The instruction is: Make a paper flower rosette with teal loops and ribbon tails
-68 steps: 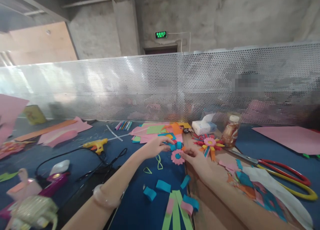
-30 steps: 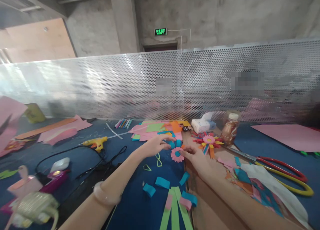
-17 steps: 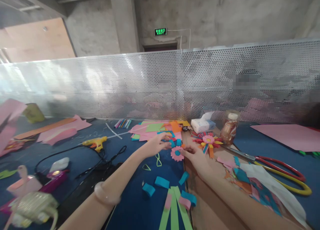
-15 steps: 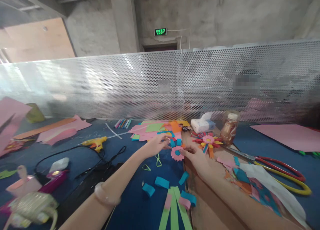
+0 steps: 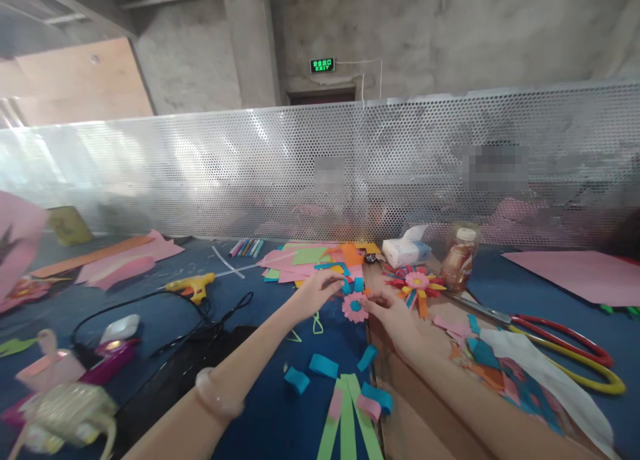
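Observation:
A pink scalloped flower (image 5: 355,311) with a blue centre is between my hands, pinched at its right edge by my right hand (image 5: 393,315). Small curled blue strips (image 5: 359,285) stand out at the flower's upper side. My left hand (image 5: 320,293) has its fingertips closed on a blue curled strip (image 5: 346,286) there; whether that strip is joined to the flower I cannot tell. Below my hands lie loose blue curled strips (image 5: 324,365) and several light green strips (image 5: 349,413), one with a pink piece on it. Thin green loops (image 5: 317,323) rest beside my left wrist.
To the left lie a yellow glue gun (image 5: 193,287) with its black cord and several markers (image 5: 246,248). On the right are large scissors (image 5: 560,347), a brown bottle (image 5: 457,257), a tissue box (image 5: 406,250) and a red-orange flower (image 5: 417,282). A perforated metal screen (image 5: 225,173) closes off the back.
My left hand has shifted slightly right and down by the blue strip. The right hand still holds the flower in nearly the same spot. The pink sheet at far left has moved left.

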Demonstrator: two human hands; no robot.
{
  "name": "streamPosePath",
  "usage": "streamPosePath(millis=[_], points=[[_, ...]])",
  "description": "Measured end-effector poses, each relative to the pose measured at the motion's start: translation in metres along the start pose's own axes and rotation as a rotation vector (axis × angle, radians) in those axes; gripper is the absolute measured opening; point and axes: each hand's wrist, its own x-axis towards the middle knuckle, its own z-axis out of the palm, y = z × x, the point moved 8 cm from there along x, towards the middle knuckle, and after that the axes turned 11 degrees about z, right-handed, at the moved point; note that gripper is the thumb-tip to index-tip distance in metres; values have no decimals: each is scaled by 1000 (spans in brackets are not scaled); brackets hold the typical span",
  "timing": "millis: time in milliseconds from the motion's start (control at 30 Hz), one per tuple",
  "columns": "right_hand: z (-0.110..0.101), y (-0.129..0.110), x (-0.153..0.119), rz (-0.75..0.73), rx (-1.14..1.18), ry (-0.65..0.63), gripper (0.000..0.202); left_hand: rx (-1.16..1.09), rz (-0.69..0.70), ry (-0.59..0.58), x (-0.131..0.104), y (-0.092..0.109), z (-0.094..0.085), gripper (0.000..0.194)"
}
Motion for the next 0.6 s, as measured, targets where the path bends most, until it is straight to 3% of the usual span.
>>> streamPosePath(millis=[400, 600], points=[[-1, -1, -1, 0, 15, 21, 25, -90, 12, -27, -2, -2, 2, 33], [0, 2, 2, -14, 19, 1, 25, -82, 23, 22, 0, -4, 1, 29]])
